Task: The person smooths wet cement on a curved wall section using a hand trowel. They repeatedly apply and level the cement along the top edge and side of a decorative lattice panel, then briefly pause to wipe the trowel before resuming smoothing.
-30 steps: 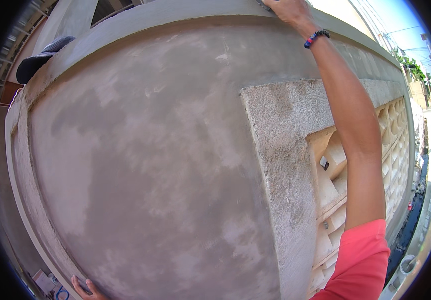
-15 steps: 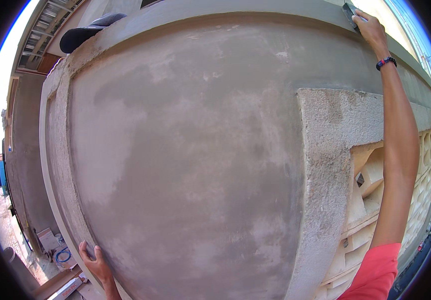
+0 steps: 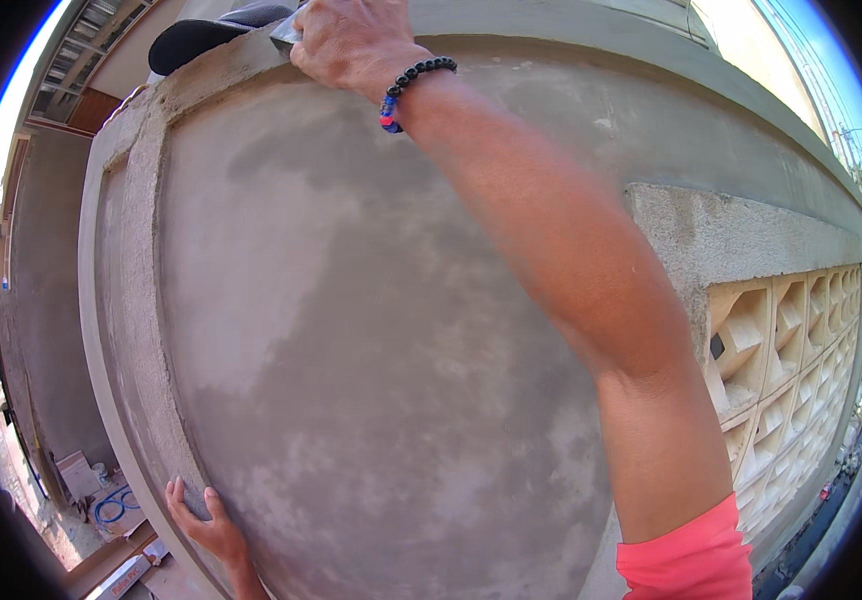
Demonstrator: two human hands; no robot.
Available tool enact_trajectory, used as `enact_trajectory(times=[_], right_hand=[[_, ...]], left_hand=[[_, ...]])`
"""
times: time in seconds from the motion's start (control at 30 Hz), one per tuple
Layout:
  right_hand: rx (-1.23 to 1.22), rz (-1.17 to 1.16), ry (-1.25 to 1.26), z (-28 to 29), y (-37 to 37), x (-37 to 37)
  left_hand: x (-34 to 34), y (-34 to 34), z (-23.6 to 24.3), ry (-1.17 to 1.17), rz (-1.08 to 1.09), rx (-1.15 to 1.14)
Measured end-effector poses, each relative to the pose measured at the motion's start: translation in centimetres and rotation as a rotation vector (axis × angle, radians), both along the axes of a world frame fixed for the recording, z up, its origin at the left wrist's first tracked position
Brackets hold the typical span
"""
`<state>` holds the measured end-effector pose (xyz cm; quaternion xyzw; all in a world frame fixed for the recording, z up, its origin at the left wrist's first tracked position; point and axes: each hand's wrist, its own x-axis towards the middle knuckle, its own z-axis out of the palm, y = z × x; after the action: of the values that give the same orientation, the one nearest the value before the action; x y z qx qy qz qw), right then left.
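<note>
A grey plastered wall panel (image 3: 381, 350), blotched with darker patches, fills the middle of the view. My right hand (image 3: 359, 45) is closed around a flat metal-bladed scraper (image 3: 287, 36), whose handle my fingers hide. Its blade sits at the raised top border (image 3: 551, 42) of the wall, towards the left. Down at the lower left, my left hand (image 3: 213, 530) rests with fingers apart on the rough raised side border (image 3: 136, 300), holding nothing.
A dark cap (image 3: 196, 45) lies on the wall top beside the scraper. Cream patterned vent blocks (image 3: 791, 350) in a rough cement frame (image 3: 691, 230) are at right. A blue coiled hose (image 3: 114, 505) and a long white box (image 3: 123, 578) lie below at left.
My right hand has swept the scraper far left along the top border, from the upper right to near the cap. My left hand stays on the side border.
</note>
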<state>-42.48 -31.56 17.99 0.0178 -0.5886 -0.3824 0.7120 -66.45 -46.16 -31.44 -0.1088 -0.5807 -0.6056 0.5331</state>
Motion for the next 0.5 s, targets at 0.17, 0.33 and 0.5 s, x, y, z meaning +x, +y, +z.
enact_trajectory(times=[0.17,0.33,0.5], right_hand=[[-0.141,-0.047,0.077,0.6,3.9,7.1],[-0.511,-0.193,0.501,1.3,16.2,26.9],[-0.584,0.786,0.557,-4.3,20.1,34.7]], left_hand=[[0.1,-0.4,-0.1,0.007,0.036,-0.011],[-0.8,0.5,-0.2,0.055,0.082,-0.052],[-0.2,0.3,0.2,0.044,0.121,-0.053]])
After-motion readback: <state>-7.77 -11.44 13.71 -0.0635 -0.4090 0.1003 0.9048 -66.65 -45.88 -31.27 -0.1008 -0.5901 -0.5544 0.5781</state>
